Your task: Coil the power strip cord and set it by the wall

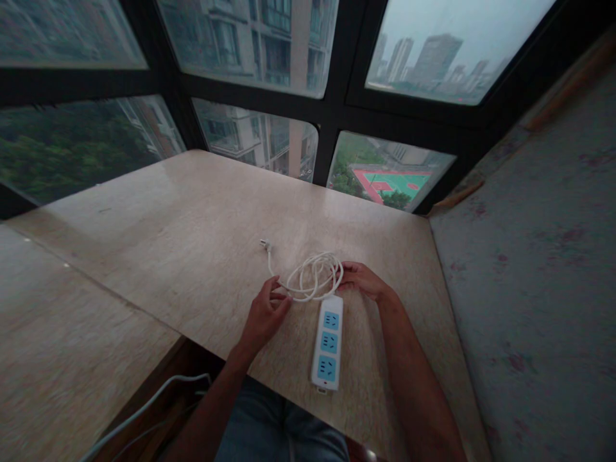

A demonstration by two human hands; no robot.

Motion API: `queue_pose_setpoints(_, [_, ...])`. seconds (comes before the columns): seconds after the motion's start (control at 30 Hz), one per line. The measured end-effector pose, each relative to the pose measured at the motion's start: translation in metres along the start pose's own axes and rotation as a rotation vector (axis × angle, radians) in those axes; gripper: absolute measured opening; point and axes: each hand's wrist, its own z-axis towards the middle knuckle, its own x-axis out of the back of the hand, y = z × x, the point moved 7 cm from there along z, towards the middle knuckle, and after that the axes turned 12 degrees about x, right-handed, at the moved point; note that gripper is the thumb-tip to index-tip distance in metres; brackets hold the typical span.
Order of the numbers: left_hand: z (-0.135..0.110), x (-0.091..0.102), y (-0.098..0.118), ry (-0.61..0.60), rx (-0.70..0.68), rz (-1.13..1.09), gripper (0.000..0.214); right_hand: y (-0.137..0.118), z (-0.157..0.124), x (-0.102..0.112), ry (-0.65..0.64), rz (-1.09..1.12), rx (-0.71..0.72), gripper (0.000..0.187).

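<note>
A white power strip point(328, 343) with three blue socket panels lies on the stone-look counter, its length pointing away from me. From its far end runs a white power cord point(315, 273), gathered in a loose coil of several loops. The cord's plug point(265, 244) rests beyond the coil to the left. My left hand point(265, 313) is at the coil's left edge, thumb and fingers apart beside the cord. On the other side, my right hand point(362, 280) has its fingers stretched out against the loops; some fingertips are partly hidden by the cord.
The stone-look counter point(144, 244) extends to dark-framed windows point(332, 122) in front. A papered wall point(520, 289) bounds the right side. Below the counter's front edge at left, another white cable point(158, 389) hangs over a dark gap beside my legs.
</note>
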Motion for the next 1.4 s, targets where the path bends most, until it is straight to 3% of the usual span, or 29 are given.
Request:
queue_pose_setpoints(0.1, [-0.001, -0.003, 0.001, -0.036, -0.028, -0.076, 0.050, -0.004, 0.002, 0.023, 0.173, -0.098, 0.026, 0.025])
queue_pose_setpoints(0.17, [-0.002, -0.005, 0.002, -0.056, -0.080, -0.081, 0.050, -0.020, -0.001, 0.039, 0.333, -0.247, 0.105, 0.023])
queue_pose_setpoints(0.23, [-0.004, -0.008, 0.006, -0.074, -0.169, -0.053, 0.052, -0.044, -0.007, 0.041, 0.400, -0.400, 0.231, 0.021])
queue_pose_setpoints(0.3, [-0.007, -0.011, 0.013, -0.071, -0.283, -0.012, 0.053, -0.069, -0.014, 0.025, 0.326, -0.524, 0.366, 0.021])
queue_pose_setpoints(0.37, [-0.009, -0.013, 0.023, -0.033, -0.391, 0.036, 0.050, -0.087, -0.021, -0.001, 0.170, -0.654, 0.472, 0.024])
queue_pose_setpoints(0.47, [-0.008, -0.017, 0.038, 0.047, -0.488, 0.102, 0.046, -0.096, -0.031, -0.041, -0.109, -0.799, 0.583, 0.046])
queue_pose_setpoints(0.53, [-0.005, -0.019, 0.048, 0.098, -0.518, 0.134, 0.044, -0.093, -0.033, -0.054, -0.194, -0.878, 0.610, 0.061])
queue_pose_setpoints(0.7, [0.006, -0.035, 0.073, 0.146, -0.582, 0.157, 0.044, -0.083, -0.023, -0.062, -0.131, -1.056, 0.570, 0.077])
queue_pose_setpoints(0.83, [0.013, -0.057, 0.097, 0.098, -0.661, 0.219, 0.045, -0.088, -0.018, -0.066, -0.012, -1.115, 0.558, 0.057])
queue_pose_setpoints(0.93, [0.015, -0.070, 0.111, 0.034, -0.752, 0.295, 0.042, -0.091, -0.017, -0.053, 0.100, -1.024, 0.496, 0.033])
queue_pose_setpoints(1.07, [0.020, -0.072, 0.113, 0.002, -0.784, 0.306, 0.041, -0.086, -0.017, -0.022, 0.147, -0.661, 0.451, 0.036])
queue_pose_setpoints(1.17, [0.028, -0.075, 0.101, -0.046, -0.683, 0.226, 0.040, -0.080, -0.019, 0.004, 0.219, -0.392, 0.432, 0.041])
queue_pose_setpoints(1.3, [0.036, -0.097, 0.078, -0.180, -0.472, 0.127, 0.035, -0.067, -0.023, 0.029, 0.269, -0.072, 0.358, 0.045])
queue_pose_setpoints(1.4, [0.036, -0.113, 0.075, -0.180, -0.486, 0.140, 0.041, -0.056, -0.029, 0.048, 0.319, 0.091, 0.313, 0.049])
